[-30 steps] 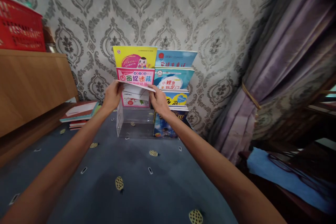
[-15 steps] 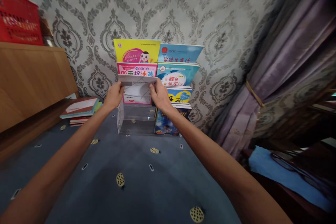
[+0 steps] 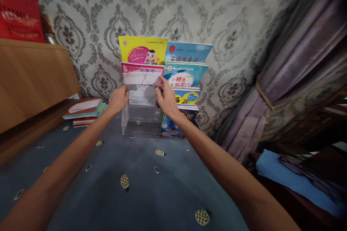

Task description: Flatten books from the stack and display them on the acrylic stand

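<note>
A thin white booklet (image 3: 144, 89) with a grey block and black print stands nearly upright in the left column of a clear acrylic book rack (image 3: 141, 127). Its left edge is gripped by my left hand (image 3: 119, 97), with the fingers closed there. On the opposite edge, the fingers of my right hand (image 3: 166, 95) are closed too. Directly behind the booklet is a pink book (image 3: 143, 68), mostly covered, and a yellow book (image 3: 130, 47) rises behind that. The rack's right column holds blue books (image 3: 187, 74) and a dark blue book (image 3: 173, 126) in front.
Several stacked books (image 3: 84, 110) lie left of the rack, beside a wooden cabinet (image 3: 35, 83) topped by a red basket (image 3: 18, 14). The rack stands on a dark blue patterned cloth (image 3: 141, 195) against the papered wall. A purple curtain (image 3: 284, 68) hangs at right, above glasses on a blue cloth (image 3: 287, 180).
The white booklet has tipped back toward the pink book, so its printed front shows more fully and covers more of that book's title. Both hands stay at its edges.
</note>
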### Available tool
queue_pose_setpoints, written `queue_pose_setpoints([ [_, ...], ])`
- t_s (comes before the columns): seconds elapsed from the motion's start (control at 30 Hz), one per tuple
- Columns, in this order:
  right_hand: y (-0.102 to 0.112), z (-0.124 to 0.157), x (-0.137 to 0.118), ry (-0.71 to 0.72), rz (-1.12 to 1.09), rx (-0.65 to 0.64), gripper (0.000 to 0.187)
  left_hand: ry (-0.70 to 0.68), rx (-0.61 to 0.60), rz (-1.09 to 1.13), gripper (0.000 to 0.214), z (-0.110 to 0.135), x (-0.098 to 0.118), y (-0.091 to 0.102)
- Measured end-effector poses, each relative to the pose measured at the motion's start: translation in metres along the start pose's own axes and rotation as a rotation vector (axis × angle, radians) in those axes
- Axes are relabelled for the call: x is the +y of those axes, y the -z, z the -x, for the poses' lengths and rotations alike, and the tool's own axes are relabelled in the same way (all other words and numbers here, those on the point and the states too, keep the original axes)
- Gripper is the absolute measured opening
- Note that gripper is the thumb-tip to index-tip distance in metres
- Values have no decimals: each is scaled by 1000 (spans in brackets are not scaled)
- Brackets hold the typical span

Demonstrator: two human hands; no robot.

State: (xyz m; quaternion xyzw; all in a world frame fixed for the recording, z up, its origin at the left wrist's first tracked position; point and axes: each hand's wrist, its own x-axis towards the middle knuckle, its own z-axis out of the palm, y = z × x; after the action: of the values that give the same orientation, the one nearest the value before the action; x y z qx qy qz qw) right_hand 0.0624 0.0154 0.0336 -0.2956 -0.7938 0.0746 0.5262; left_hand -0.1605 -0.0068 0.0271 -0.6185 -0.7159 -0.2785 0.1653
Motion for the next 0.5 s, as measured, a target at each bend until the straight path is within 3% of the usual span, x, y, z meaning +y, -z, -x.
queue_pose_setpoints([
  [0.5,0,19,-4,-15,-36,-1,50,31,57,31,30,6,4,5],
])
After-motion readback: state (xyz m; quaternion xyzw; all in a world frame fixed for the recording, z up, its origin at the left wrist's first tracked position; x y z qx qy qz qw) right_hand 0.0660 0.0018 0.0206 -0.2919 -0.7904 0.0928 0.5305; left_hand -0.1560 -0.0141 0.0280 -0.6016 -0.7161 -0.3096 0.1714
